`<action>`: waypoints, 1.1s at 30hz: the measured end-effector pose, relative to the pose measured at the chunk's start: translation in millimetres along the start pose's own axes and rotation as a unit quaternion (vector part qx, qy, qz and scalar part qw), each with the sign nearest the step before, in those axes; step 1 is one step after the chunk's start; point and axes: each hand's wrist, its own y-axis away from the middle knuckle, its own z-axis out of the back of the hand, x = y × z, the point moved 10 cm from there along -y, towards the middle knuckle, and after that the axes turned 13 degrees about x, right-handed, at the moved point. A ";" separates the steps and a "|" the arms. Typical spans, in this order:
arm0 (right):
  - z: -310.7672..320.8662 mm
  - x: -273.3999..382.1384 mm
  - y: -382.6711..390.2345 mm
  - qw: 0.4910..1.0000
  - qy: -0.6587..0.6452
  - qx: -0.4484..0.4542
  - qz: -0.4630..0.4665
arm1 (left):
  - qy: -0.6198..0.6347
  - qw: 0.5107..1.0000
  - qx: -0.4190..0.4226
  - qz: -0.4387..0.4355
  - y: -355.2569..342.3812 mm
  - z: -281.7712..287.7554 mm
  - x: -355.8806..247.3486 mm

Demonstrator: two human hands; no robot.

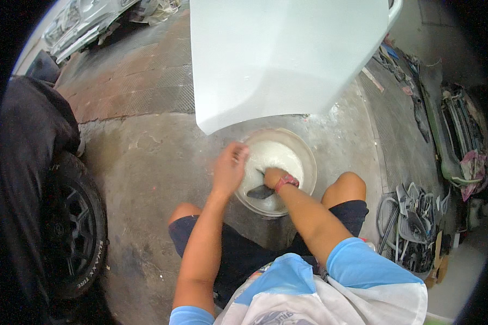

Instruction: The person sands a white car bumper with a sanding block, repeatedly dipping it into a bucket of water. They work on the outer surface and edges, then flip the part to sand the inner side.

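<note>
A round, pale bucket (305, 149) of milky, foamy water (279, 154) stands on the floor between my knees. Down inside it is my right hand (275, 177), with a pink-red band round the wrist. Its fingers are closed on a dark grey flat piece (260, 192) that looks limp and wet; whether it is cloth or sanding sheet I cannot tell. My left hand (231, 167) hovers at the bucket's left rim, slightly blurred, with fingers loosely bent and apart and nothing visible in them.
A large white car panel (265, 59) overhangs the bucket's far side. To the left stands a wheel with a black tyre (84, 227), under dark cloth (32, 130). Car parts (417, 222) are heaped at the right, and ridged mats (141, 76) cover the floor at far left.
</note>
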 end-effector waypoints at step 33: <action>111.1 -5.6 147.4 0.570 -0.777 -0.166 0.210 | 0.292 0.938 0.179 0.056 -25.9 -62.9 13.8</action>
